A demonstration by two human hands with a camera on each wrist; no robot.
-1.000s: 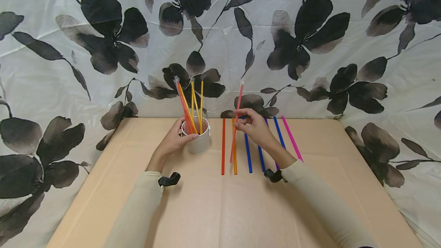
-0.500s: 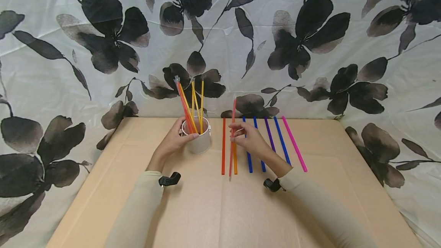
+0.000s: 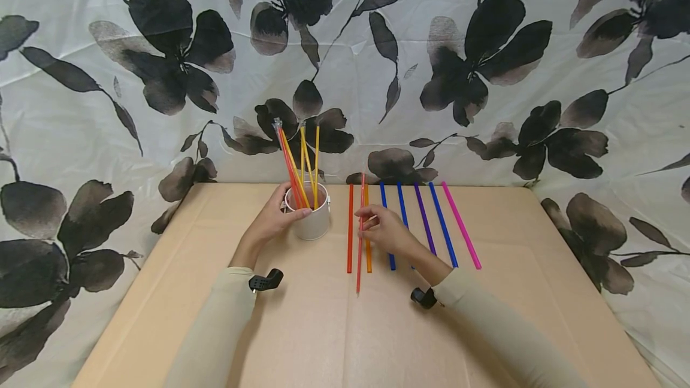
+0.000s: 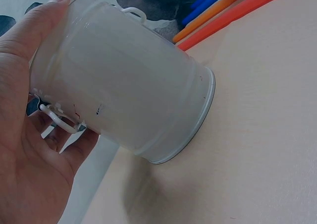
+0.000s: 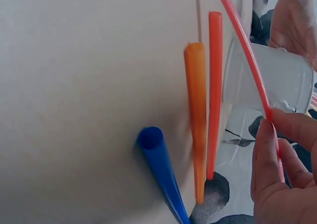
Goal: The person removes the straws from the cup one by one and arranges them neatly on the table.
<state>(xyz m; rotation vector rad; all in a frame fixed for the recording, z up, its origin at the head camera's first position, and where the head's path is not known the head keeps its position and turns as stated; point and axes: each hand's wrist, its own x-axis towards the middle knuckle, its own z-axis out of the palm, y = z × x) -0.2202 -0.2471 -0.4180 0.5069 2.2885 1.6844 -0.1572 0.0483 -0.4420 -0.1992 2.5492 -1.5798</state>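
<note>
Light-tan tabletop, white cloth with dark floral print hung behind its far edge.

Right hand: grasping, thumb and fingers pinching a thin translucent pinkish-red straw around mid-length. Seen from the head, straw runs between the first two tubes of the row, lower end nearer the person than theirs. Can't tell if that end touches the table.

Left hand: grasping a small white round metal-looking pail, thumb at the near rim, fingers round the outer wall. Pail sits left of the row, near the far edge of the table. Left wrist view shows small dark-blue and red marks on its wall plus a white handle loop. Inside pail: thin yellow straws and translucent red straws, leaning, tops well above the rim; exact count unclear.

Row on table, left to right: red tube, orange tube, blue tube, second blue tube, purple tube, third blue tube, magenta tube. All apart; right-hand ones slant more. Right hand and forearm cover parts of the middle ones in head view.

Cream sleeves, black device at each wrist.
</note>
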